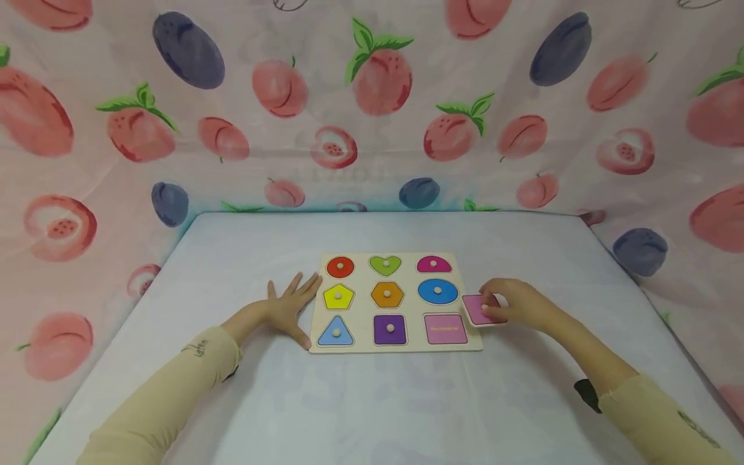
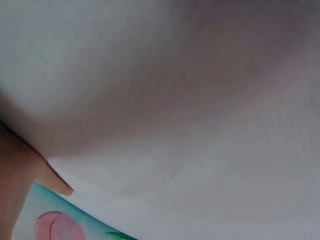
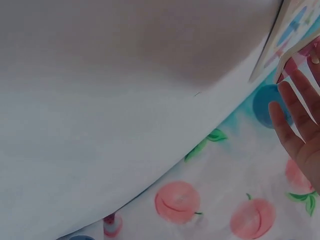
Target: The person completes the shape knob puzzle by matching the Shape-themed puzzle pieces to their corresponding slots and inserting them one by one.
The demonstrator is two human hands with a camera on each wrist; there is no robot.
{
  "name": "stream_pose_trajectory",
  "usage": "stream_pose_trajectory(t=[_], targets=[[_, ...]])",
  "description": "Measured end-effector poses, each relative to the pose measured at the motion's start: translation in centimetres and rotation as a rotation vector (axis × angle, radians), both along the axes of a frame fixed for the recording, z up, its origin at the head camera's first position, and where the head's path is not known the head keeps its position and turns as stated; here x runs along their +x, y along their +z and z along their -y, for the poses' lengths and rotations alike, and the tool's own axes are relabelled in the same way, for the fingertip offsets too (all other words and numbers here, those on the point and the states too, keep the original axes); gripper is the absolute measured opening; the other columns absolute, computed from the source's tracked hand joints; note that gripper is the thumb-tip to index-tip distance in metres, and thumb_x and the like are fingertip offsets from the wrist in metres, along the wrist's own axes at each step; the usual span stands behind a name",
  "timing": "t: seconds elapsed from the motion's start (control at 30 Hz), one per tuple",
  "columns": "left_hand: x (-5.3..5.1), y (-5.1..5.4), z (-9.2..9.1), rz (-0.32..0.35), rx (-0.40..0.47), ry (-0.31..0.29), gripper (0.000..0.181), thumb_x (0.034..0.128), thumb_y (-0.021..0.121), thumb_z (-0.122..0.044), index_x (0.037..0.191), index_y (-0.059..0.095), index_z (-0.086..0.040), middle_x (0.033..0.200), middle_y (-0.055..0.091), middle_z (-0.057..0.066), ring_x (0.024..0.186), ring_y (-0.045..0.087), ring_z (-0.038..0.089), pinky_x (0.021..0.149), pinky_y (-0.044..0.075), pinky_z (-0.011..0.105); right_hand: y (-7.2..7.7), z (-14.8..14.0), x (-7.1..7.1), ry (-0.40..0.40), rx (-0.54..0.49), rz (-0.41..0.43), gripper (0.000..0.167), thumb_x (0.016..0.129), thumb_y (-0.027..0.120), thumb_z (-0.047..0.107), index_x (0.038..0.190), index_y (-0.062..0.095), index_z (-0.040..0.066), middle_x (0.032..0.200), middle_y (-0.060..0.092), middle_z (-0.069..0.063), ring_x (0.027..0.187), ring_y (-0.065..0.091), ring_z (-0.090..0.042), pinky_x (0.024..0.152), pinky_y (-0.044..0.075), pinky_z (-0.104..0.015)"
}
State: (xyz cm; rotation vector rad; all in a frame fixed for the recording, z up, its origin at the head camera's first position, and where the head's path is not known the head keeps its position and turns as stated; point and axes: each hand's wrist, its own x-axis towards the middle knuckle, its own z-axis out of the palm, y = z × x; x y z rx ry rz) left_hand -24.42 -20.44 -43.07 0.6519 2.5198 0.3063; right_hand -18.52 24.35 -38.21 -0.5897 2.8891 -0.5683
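Note:
A wooden shape puzzle board [image 1: 360, 316] lies on the table, with coloured knobbed pieces in most of its recesses. The pink rectangle recess [image 1: 445, 329] at the near right corner has no piece in it. My right hand [image 1: 520, 307] pinches the pink rectangle puzzle piece [image 1: 476, 310] by its knob, tilted at the board's right edge. In the right wrist view, part of that piece [image 3: 295, 60] shows beside the fingers. My left hand [image 1: 287, 309] is spread, its fingertips and thumb touching the board's left edge. Only a bit of it shows in the left wrist view.
A white cloth covers the table [image 1: 372, 407]. Around its back and sides hangs a curtain [image 1: 232, 77] printed with peaches and plums. Near the top left corner of the board sits the red circle piece [image 1: 340, 274].

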Motion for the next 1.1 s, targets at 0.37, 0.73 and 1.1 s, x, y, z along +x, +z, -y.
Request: stream_pose_trajectory(t=[0.37,0.73,1.1], targets=[[0.1,-0.3,-0.2,0.003,0.001,0.004,0.136,0.0585,0.083,-0.053,0.152,-0.009,-0.015,0.159,-0.016,0.006,0.143,-0.023,0.037,0.096,-0.02,0.075,0.4,2.0,1.1,-0.014,0.035,0.024,0.011,0.082,0.072,0.019,0.086,0.064,0.013,0.096,0.066,-0.005,0.092,0.058,-0.024,0.082,0.055,-0.041],[0.0,-0.3,0.0,0.008,0.007,0.011,0.137,0.0577,0.084,-0.053,0.151,-0.009,-0.014,0.159,-0.018,0.006,0.142,-0.024,0.037,0.095,-0.022,0.075,-0.5,2.8,0.9,0.037,0.045,0.008,0.014,0.08,0.074,0.015,0.092,0.067,0.01,0.101,0.068,-0.008,0.096,0.061,-0.026,0.084,0.055,-0.041],[-0.1,-0.2,0.1,0.009,0.002,0.008,0.137,0.0583,0.083,-0.053,0.151,-0.01,-0.015,0.158,-0.019,0.005,0.142,-0.025,0.036,0.095,-0.022,0.074,-1.0,4.2,0.6,0.096,0.056,-0.021,0.014,0.078,0.076,0.015,0.088,0.067,0.01,0.086,0.066,-0.001,0.079,0.057,-0.014,0.075,0.055,-0.032]])
